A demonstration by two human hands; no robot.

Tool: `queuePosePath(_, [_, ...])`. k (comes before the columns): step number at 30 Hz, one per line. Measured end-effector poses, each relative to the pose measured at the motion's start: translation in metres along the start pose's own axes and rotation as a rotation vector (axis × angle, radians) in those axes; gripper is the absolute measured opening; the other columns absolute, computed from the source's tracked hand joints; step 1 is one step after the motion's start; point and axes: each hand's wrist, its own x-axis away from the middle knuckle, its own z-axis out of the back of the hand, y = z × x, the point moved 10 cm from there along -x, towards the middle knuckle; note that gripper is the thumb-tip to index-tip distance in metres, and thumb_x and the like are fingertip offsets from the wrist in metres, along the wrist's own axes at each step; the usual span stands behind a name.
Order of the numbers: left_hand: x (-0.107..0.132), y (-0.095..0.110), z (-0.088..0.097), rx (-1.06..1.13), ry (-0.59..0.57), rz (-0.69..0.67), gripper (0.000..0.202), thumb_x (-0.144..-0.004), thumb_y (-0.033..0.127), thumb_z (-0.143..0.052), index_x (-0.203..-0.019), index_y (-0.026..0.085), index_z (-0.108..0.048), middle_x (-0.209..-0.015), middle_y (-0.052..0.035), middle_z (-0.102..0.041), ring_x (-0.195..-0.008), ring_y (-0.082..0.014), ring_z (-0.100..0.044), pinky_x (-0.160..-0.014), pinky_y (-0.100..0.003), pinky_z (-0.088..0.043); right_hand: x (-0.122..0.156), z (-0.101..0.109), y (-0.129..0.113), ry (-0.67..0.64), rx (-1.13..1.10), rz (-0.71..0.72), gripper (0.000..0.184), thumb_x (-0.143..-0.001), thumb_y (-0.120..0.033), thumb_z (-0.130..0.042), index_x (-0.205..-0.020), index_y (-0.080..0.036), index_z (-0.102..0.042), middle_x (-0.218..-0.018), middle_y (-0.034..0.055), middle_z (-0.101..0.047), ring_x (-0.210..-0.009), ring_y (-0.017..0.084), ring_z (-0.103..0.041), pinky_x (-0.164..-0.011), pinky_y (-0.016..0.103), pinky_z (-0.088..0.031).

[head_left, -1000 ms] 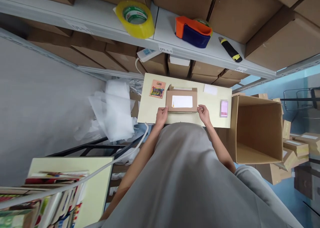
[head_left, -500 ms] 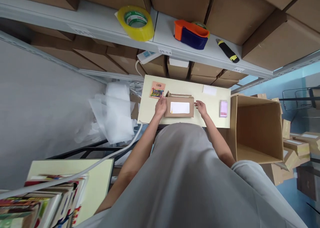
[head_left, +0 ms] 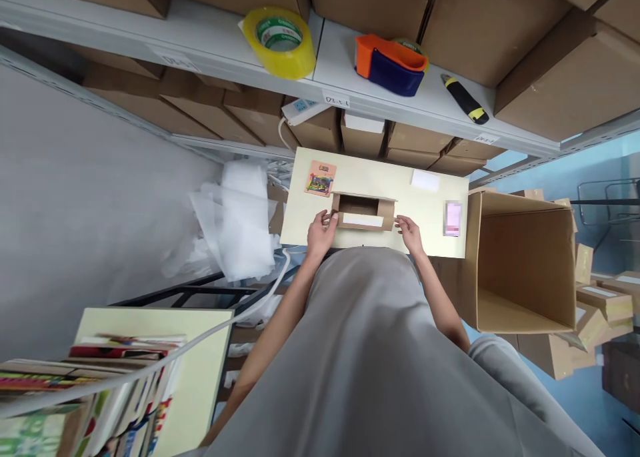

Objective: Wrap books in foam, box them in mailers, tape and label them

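A small brown cardboard box [head_left: 386, 211] lies on the pale table [head_left: 420, 237] before me, its top open and its dark inside showing. On its front side is a white label [head_left: 363, 221]. My left hand [head_left: 321, 233] grips the left end of the box, thumb over the near corner. At the opposite end, my right hand [head_left: 410, 233] has its fingertips closed on the box's right edge. Behind the box's left end lies a pink printed card or booklet [head_left: 321, 179]. What the box holds, if anything, cannot be made out.
A white paper [head_left: 425, 180] and a phone-like pink-screened object [head_left: 453, 218] lie to the right. Beyond them stands a large open carton [head_left: 525, 263]. The shelf above bears yellow tape [head_left: 287, 43], a tape dispenser [head_left: 391, 67] and a utility knife [head_left: 465, 99]. Books [head_left: 125, 390] sit lower left.
The box has turned so its open top now shows and its label side looks narrower. My right hand has come up to the box's right edge. My left hand has shifted toward the near corner.
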Motion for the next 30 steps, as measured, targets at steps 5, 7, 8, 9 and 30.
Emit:
queuePosePath(5, [-0.006,-0.018,0.006,-0.019,-0.005,0.04,0.038,-0.107,0.053,-0.058,-0.122,0.022,-0.075,-0.113,-0.0124,-0.085,-0.111,-0.0314,-0.078,-0.105,-0.045,-0.061,-0.006,-0.001,-0.005,0.006,0.071,0.067,0.048,-0.1,-0.06,-0.058,-0.124,-0.022,-0.074,-0.133,0.0164,-0.084,-0.121,0.031,-0.079,-0.105,0.05,-0.064])
queuePosePath(7, [-0.009,-0.02,0.01,-0.033,-0.004,0.051,0.036,-0.105,0.053,-0.06,-0.119,0.023,-0.074,-0.11,-0.0117,-0.084,-0.109,-0.0319,-0.078,-0.104,-0.045,-0.061,-0.008,0.001,-0.013,0.017,0.114,0.104,0.049,-0.101,-0.064,-0.058,-0.12,-0.023,-0.075,-0.13,0.0161,-0.085,-0.123,0.033,-0.078,-0.108,0.052,-0.063])
queuePosePath(8, [-0.01,-0.019,0.011,-0.036,0.005,0.051,0.035,-0.104,0.051,-0.063,-0.121,0.023,-0.074,-0.112,-0.0121,-0.085,-0.11,-0.0318,-0.079,-0.104,-0.045,-0.062,-0.008,0.001,-0.017,0.021,0.134,0.118,0.05,-0.101,-0.066,-0.058,-0.118,-0.023,-0.075,-0.13,0.0164,-0.085,-0.124,0.033,-0.078,-0.108,0.052,-0.063])
queuePosePath(9, [-0.011,-0.016,0.013,-0.034,0.017,0.042,0.035,-0.102,0.049,-0.066,-0.124,0.022,-0.073,-0.116,-0.0127,-0.085,-0.11,-0.0313,-0.079,-0.104,-0.045,-0.062,-0.009,0.001,-0.021,0.024,0.15,0.131,0.051,-0.101,-0.068,-0.059,-0.117,-0.023,-0.076,-0.13,0.0169,-0.084,-0.125,0.034,-0.077,-0.108,0.051,-0.063])
queuePosePath(30, [-0.024,0.005,0.024,0.021,0.197,0.015,0.03,-0.104,0.029,-0.053,-0.125,0.022,-0.073,-0.127,-0.0122,-0.082,-0.122,-0.0275,-0.077,-0.114,-0.04,-0.059,0.024,0.001,-0.061,-0.066,0.405,0.304,0.023,-0.103,-0.047,-0.074,-0.091,-0.028,-0.08,-0.141,0.0131,-0.081,-0.139,0.035,-0.068,-0.125,0.059,-0.053])
